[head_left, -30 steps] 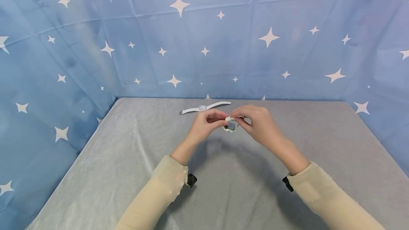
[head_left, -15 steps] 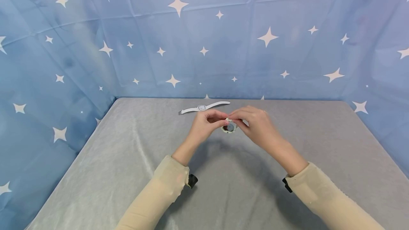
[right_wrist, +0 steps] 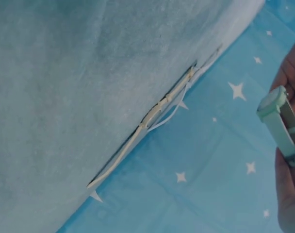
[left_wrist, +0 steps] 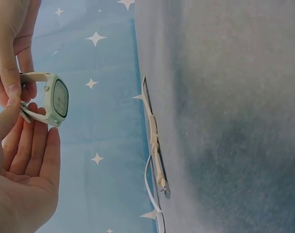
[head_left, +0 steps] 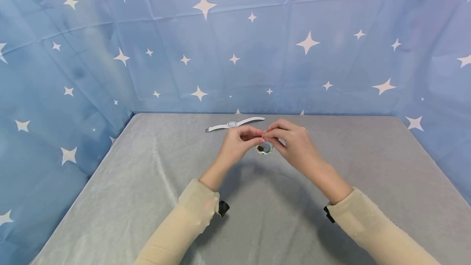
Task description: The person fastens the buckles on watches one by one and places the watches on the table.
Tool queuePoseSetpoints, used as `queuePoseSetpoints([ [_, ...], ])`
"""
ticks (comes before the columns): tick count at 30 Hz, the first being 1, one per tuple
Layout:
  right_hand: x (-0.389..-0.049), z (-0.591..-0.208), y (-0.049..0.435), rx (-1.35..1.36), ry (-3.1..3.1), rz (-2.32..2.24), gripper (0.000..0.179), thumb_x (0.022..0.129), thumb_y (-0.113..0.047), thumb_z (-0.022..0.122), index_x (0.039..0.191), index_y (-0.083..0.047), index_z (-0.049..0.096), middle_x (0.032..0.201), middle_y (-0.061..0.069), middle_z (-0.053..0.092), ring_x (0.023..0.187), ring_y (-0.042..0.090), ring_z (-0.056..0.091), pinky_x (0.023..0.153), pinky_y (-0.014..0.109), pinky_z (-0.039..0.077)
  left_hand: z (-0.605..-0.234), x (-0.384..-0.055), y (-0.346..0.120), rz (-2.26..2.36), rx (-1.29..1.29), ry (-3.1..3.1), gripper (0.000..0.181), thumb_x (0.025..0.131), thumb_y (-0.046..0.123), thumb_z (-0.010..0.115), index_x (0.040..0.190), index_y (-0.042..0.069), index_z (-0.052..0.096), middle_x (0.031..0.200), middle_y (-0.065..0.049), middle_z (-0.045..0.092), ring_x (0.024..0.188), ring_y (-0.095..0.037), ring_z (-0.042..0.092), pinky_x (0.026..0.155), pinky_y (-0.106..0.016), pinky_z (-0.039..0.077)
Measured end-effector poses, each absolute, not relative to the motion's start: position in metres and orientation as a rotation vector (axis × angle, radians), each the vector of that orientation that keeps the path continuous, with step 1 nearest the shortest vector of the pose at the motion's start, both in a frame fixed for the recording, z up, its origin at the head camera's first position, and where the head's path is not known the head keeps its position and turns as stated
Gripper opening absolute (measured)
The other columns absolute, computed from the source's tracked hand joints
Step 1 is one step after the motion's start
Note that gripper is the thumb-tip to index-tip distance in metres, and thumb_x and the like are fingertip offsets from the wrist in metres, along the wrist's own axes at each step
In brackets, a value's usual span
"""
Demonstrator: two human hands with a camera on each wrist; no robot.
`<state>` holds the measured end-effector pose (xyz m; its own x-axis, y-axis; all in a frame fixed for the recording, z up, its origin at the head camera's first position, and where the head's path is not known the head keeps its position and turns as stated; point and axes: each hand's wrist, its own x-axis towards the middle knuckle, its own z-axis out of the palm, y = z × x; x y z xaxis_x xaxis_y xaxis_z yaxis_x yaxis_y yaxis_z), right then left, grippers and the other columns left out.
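Observation:
My left hand [head_left: 237, 144] and right hand [head_left: 296, 142] meet above the middle of the table. Between them hangs a pale green wristwatch [left_wrist: 56, 101], its strap bent into a loop. In the left wrist view its dial faces away from the hands. The left thumb and fingers pinch the strap near a buckle [left_wrist: 25, 111]. The right thumb and index finger pinch the strap at the same spot. Fingers hide much of that join, so I cannot tell whether the strap is fastened. A white wristwatch [head_left: 232, 124] lies stretched out behind the hands.
A grey cloth covers the table [head_left: 147, 199]. Behind it hangs a blue curtain [head_left: 235, 40] with white stars. A thin white cord-like strip [left_wrist: 150, 187] runs beside the lying watch in both wrist views.
The right fingers have shifted on the strap, with the index finger now bent higher. The held watch has dropped slightly. The left hand has barely moved, and the lying watch stays put.

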<state>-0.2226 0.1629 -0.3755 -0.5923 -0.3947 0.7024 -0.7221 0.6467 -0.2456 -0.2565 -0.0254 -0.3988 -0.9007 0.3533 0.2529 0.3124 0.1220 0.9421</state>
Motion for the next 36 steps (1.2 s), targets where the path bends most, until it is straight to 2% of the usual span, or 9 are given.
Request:
queuePoseSetpoints([
  [8, -0.224, -0.378, 0.163, 0.826, -2.257, 0.770, 0.016, 0.080, 0.000, 0.080, 0.094, -0.008, 0.077, 0.097, 0.004, 0.071, 0.076, 0.015, 0.067, 0.060, 0.030, 0.054, -0.396, -0.256, -0.027, 1.933, 0.639, 2.288, 0.017, 0.090, 0.007, 0.073, 0.103, -0.002, 0.074, 0.102, -0.019, 0.075, 0.089, -0.023, 0.073, 0.078, -0.028, 0.060],
  [14, -0.223, -0.378, 0.165, 0.776, -2.294, 0.806, 0.025, 0.081, -0.001, 0.080, 0.104, -0.009, 0.076, 0.102, 0.004, 0.074, 0.079, 0.015, 0.068, 0.063, 0.030, 0.054, -0.395, -0.257, -0.028, 1.946, 0.559, 2.223, 0.020, 0.090, 0.009, 0.072, 0.106, -0.003, 0.073, 0.102, -0.019, 0.075, 0.085, -0.010, 0.071, 0.079, -0.030, 0.061],
  [17, -0.223, -0.377, 0.166, 0.752, -2.310, 0.820, 0.028, 0.082, -0.003, 0.079, 0.109, -0.008, 0.075, 0.107, 0.006, 0.074, 0.081, 0.016, 0.068, 0.063, 0.031, 0.054, -0.395, -0.258, -0.028, 1.980, 0.488, 2.159, 0.022, 0.091, 0.009, 0.072, 0.109, -0.003, 0.072, 0.103, -0.017, 0.075, 0.086, -0.008, 0.071, 0.082, -0.032, 0.061],
  [22, -0.222, -0.376, 0.171, 0.734, -2.315, 0.924, 0.033, 0.084, -0.001, 0.078, 0.116, -0.006, 0.073, 0.112, 0.009, 0.075, 0.093, 0.022, 0.073, 0.077, 0.036, 0.060, -0.395, -0.259, -0.028, 2.088, 0.355, 2.006, 0.024, 0.092, 0.006, 0.070, 0.112, -0.006, 0.070, 0.098, -0.009, 0.075, 0.086, -0.008, 0.072, 0.085, -0.035, 0.061],
  [26, -0.220, -0.377, 0.175, 0.747, -2.332, 1.018, 0.039, 0.083, -0.001, 0.078, 0.122, -0.006, 0.070, 0.119, 0.010, 0.073, 0.101, 0.023, 0.073, 0.087, 0.034, 0.059, -0.393, -0.260, -0.028, 2.138, 0.260, 1.938, 0.024, 0.093, 0.006, 0.069, 0.113, -0.007, 0.069, 0.092, -0.002, 0.075, 0.084, -0.007, 0.072, 0.085, -0.034, 0.060],
  [31, -0.217, -0.378, 0.179, 0.768, -2.383, 1.059, 0.052, 0.083, -0.010, 0.080, 0.132, -0.013, 0.065, 0.130, 0.006, 0.068, 0.108, 0.022, 0.071, 0.094, 0.034, 0.056, -0.392, -0.260, -0.029, 2.146, 0.197, 1.905, 0.025, 0.094, 0.008, 0.068, 0.115, -0.006, 0.069, 0.093, -0.002, 0.075, 0.086, -0.008, 0.073, 0.087, -0.036, 0.060],
  [36, -0.217, -0.379, 0.182, 0.819, -2.421, 1.082, 0.066, 0.080, -0.015, 0.085, 0.140, -0.018, 0.059, 0.137, 0.005, 0.064, 0.115, 0.024, 0.068, 0.098, 0.037, 0.055, -0.392, -0.262, -0.029, 2.209, 0.141, 1.779, 0.025, 0.095, 0.005, 0.065, 0.116, -0.008, 0.066, 0.087, 0.001, 0.075, 0.083, -0.008, 0.073, 0.081, -0.030, 0.061],
])
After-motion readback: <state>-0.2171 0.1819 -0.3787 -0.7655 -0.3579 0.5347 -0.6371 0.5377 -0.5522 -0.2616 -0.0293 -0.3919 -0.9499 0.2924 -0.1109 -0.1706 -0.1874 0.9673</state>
